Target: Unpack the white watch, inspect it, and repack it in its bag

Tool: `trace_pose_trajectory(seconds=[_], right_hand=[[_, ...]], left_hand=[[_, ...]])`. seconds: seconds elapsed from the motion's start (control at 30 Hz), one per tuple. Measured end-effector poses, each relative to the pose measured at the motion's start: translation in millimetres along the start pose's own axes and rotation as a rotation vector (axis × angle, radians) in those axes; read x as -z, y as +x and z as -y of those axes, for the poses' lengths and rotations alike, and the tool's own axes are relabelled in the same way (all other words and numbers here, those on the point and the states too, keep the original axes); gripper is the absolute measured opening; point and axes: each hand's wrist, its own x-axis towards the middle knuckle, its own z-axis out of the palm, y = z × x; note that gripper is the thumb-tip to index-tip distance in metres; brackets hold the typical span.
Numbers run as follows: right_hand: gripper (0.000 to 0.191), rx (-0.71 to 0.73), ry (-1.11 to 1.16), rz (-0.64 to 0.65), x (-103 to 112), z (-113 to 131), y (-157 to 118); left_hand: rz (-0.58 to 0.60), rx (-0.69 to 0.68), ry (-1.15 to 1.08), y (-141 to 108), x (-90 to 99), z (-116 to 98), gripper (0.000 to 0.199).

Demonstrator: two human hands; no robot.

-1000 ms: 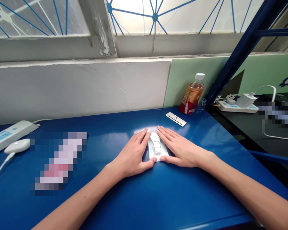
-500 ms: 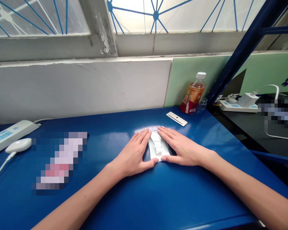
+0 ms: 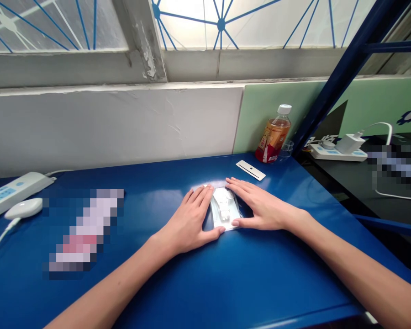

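Observation:
On the blue table lies a small flat packet [image 3: 223,208], clear and white, with a white piece inside whose kind I cannot make out. My left hand [image 3: 191,219] rests along its left side, fingers stretched out and thumb at the near edge. From the other side, my right hand [image 3: 260,205] has its fingertips at the far right corner and its thumb at the near right corner. A gap shows between the right palm and the packet. Both hands are open, neither gripping it.
Behind the packet is a white card [image 3: 250,170] with a dark slot. A drink bottle [image 3: 273,135] stands by the wall. A blurred-out flat object [image 3: 89,230] lies left, near a power strip [image 3: 18,192] and a white plug-like piece [image 3: 23,209]. A blue metal post [image 3: 339,77] rises at right.
My right hand has lifted and shifted slightly away from the packet's right side, uncovering more of it. The left hand stays nearly still. The view has shifted a little.

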Motion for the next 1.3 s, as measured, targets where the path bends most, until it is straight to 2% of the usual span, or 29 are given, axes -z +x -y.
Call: trace_pose_trajectory(seconds=[0.13, 0.47, 0.6, 0.77, 0.87, 0.97, 1.1, 1.17, 1.3], right_hand=[[0.097, -0.014, 0.019, 0.027, 1.1, 1.5, 0.0], [0.101, -0.017, 0.038, 0.059, 1.1, -1.0, 0.7], [0.100, -0.021, 0.036, 0.058, -0.7, -2.5, 0.4], [0.097, -0.025, 0.021, -0.011, -2.7, -1.7, 1.7], [0.084, -0.025, -0.020, -0.089, -2.7, -1.1, 2.9], [0.062, -0.015, -0.052, -0.167, -2.3, -1.9, 4.1], [0.036, -0.029, -0.021, -0.260, -3.0, -3.9, 4.9], [0.030, -0.022, 0.031, -0.269, -3.1, -4.1, 5.0], [0.031, 0.010, 0.061, -0.287, -0.5, -3.7, 4.3]], left_hand=[[0.030, -0.016, 0.023, -0.1, 0.0, 0.9, 0.086], [0.064, 0.023, 0.022, 1.4, 0.2, 1.7, 0.101], [0.055, 0.009, 0.028, 0.2, -1.3, 2.3, 0.096], [0.043, 0.003, 0.038, -1.0, 0.1, -0.2, 0.076], [0.006, -0.003, 0.016, -0.9, -0.4, 0.1, 0.064], [-0.037, 0.012, -0.019, -0.5, -3.0, 2.9, 0.051], [-0.118, 0.060, -0.067, 0.0, -5.5, 4.8, 0.045], [-0.123, 0.077, -0.072, 0.2, -5.2, 4.0, 0.046], [-0.056, 0.086, -0.071, 0.7, -2.3, 3.0, 0.058]])
